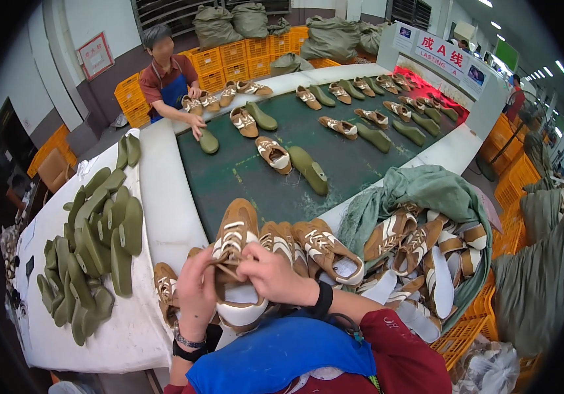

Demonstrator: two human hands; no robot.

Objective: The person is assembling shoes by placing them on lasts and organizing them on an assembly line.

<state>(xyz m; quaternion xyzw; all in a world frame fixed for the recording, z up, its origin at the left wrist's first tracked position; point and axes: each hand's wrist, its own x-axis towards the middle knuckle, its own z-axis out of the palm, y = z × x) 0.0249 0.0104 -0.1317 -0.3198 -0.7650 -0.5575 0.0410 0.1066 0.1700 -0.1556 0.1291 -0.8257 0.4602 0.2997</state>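
A brown sneaker with white stripes stands in front of me, its toe pointing away and its white lining toward me. Over its opening, my left hand and my right hand are closed, fingers pinching the brown shoelace from both sides. Whether a knot is formed there cannot be made out. Just right of it, another brown sneaker stands along the near edge, with more shoes partly behind my right hand. To the left, one sneaker lies beside my left wrist.
Green shoe lasts are heaped on the white table at left. Ahead, a green conveyor belt carries sneakers and lasts. A co-worker across it touches a last. At right, a cloth-lined crate holds many shoes.
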